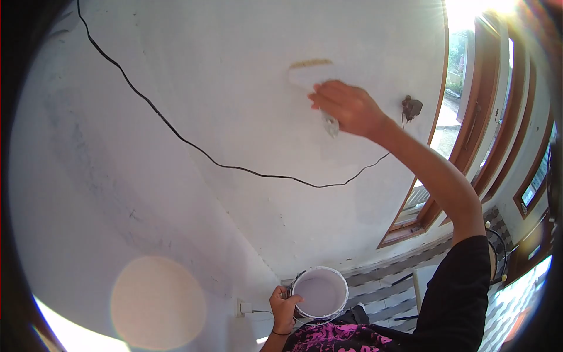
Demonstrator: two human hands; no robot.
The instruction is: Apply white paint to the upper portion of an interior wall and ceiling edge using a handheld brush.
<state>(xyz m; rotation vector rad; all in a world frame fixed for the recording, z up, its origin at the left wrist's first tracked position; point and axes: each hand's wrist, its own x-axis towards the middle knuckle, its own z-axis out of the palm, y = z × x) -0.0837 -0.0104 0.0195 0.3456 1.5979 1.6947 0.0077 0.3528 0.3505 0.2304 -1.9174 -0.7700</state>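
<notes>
My right hand (347, 108) is raised against the white wall (246, 101), closed round a wide paintbrush (310, 72). The brush's tan bristle tips point up and touch or nearly touch the wall; its handle end shows below my fingers. Low in front of my body, my left hand (285, 306) grips the rim of a round paint bucket (320, 292), thumb over the edge. Pale, whitish paint lies in the bucket, and dried paint coats its rim.
A black cable (237, 167) hangs in a curve across the wall to a dark wall-mounted device (411, 108). Wood-framed windows (475, 110) stand at right. A plugged-in socket (240, 308) is left of the bucket. Chair-like furniture (424, 281) stands on the patterned tile floor (382, 290).
</notes>
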